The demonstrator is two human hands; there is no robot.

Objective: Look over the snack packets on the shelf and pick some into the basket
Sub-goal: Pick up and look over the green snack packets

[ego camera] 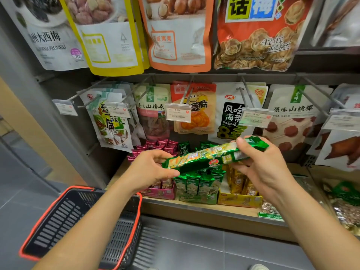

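Both hands hold one green snack packet [206, 156] in front of the shelf, tilted so that its right end sits higher than its left. The left hand [152, 168] grips the lower left end, fingers curled over the top edge and thumb pressed beneath. The right hand [263, 168] pinches the upper right end, thumb on top and fingers closed underneath, so neither hand is spread wide. The packet hangs just above the wooden shelf [204, 209] and touches nothing there. It hides part of the green display box [196, 198] directly below, where more green packets stand upright. A pink display box [161, 192] sits to the left of that one and a yellow display box [237, 200] to the right, all three side by side. Behind the hands, rows of larger packets hang on metal hooks – among them a white seaweed packet [229, 114] and a hawthorn packet [292, 117] – with a price tag [177, 114] clipped in front. The basket [64, 221], black with a red rim, is low on the left beneath the left forearm, which covers part of its inside.
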